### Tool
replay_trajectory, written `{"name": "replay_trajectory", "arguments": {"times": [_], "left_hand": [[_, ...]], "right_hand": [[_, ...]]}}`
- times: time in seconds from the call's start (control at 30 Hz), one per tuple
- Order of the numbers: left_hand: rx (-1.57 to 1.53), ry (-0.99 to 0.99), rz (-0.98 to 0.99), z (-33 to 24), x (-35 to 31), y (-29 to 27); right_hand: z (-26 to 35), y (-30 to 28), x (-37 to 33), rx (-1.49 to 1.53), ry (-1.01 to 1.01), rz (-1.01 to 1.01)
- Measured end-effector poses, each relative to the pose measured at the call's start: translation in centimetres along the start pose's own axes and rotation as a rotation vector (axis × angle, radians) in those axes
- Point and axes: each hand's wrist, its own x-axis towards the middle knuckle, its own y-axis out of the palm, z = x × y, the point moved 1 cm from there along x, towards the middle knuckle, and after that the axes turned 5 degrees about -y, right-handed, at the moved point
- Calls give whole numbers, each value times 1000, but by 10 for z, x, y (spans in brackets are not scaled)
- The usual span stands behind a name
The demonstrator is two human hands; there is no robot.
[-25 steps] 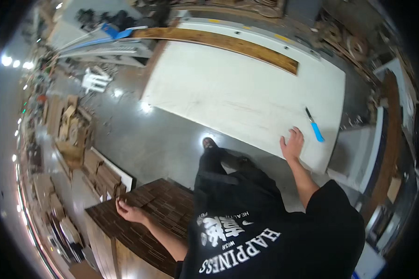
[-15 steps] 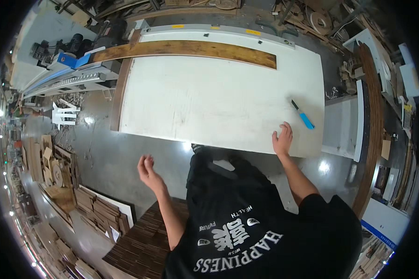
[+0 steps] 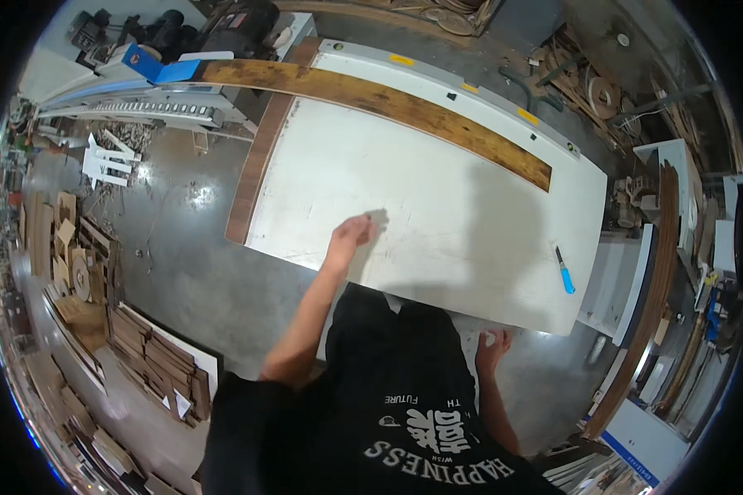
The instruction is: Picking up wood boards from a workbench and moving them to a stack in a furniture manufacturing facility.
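A large white panel [image 3: 421, 219] forms the work surface in front of me. My left hand [image 3: 352, 238] is over its near left edge, with the fingers bent together and nothing visible in them. Beyond the near edge hangs my right hand [image 3: 492, 346], holding nothing, its fingers loosely curled with gaps between them. A knife with a blue handle [image 3: 565, 279] and a dark blade lies on the panel's right end. Along the far side rests a long brown wooden plank [image 3: 421, 120], its left end by a blue part of the machine.
A white level-like bar [image 3: 487, 92] runs along the panel's far edge. At left stands a machine [image 3: 161, 107] with a rail. Stacked brown boards [image 3: 153, 355] lie on the floor at lower left. Long brown strips [image 3: 654, 289] line the right side.
My left hand has come forward and right, over the panel. My right hand has drawn back off the panel to beyond its near edge. The view has turned; the knife still lies there.
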Motion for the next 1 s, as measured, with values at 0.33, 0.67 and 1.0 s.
{"name": "replay_trajectory", "arguments": {"times": [0.33,0.67,1.0], "left_hand": [[-846,-90,-129,-81,212,-44],[-706,-80,50,-101,349,-46],[-818,-145,28,-46,202,43]], "right_hand": [[-38,-19,-145,-75,677,115],[23,-15,-167,56,577,-107],[40,-75,-98,377,701,-568]]}}
